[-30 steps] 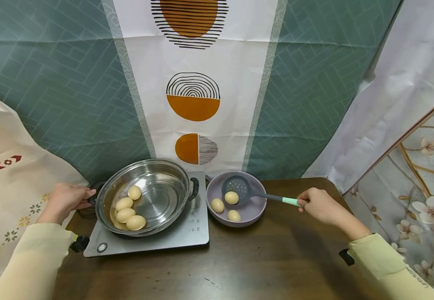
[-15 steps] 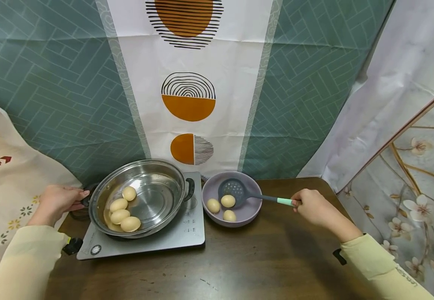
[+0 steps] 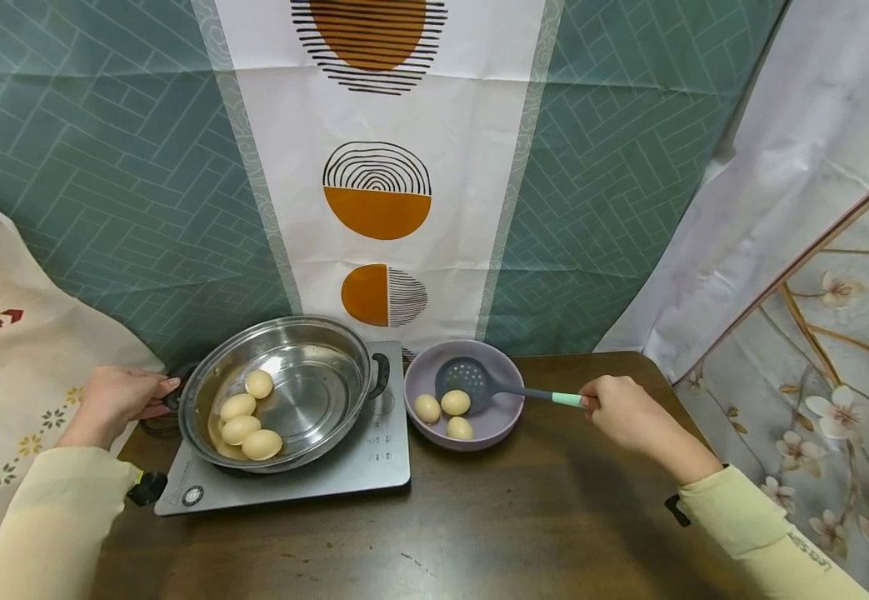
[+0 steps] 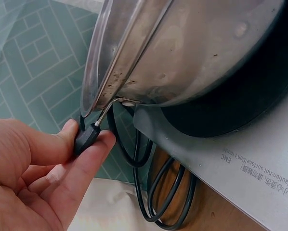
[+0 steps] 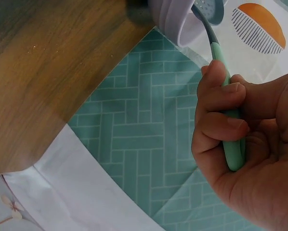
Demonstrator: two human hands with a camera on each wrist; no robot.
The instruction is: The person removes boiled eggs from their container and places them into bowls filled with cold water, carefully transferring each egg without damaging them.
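- My right hand (image 3: 621, 408) has its fingers curled round the pale green grip of a skimmer (image 3: 485, 387); it should be light and fairly stiff, best held by that grip.
- The skimmer's dark, round, holed head reaches left from that hand into a smooth purple bowl (image 3: 505, 417).
- Three eggs (image 3: 427, 408) sit in the bowl; one overlaps the skimmer's edge, and I cannot tell whether it rests on it.
- They look smooth and rounded, so likely slippery and easily marked; a cupping hold from below would suit them.
- My left hand (image 3: 121, 396) pinches the black handle (image 4: 87, 139) of a wide, shiny metal pot (image 3: 314, 396), probably rigid and heavier; its two side handles are the places to grip.
- Just right of that hand, four more eggs (image 3: 262, 445) cluster inside.
- Under the pot is a flat silver hot plate (image 3: 359, 467), on a brown wood-grain table (image 3: 494, 525).
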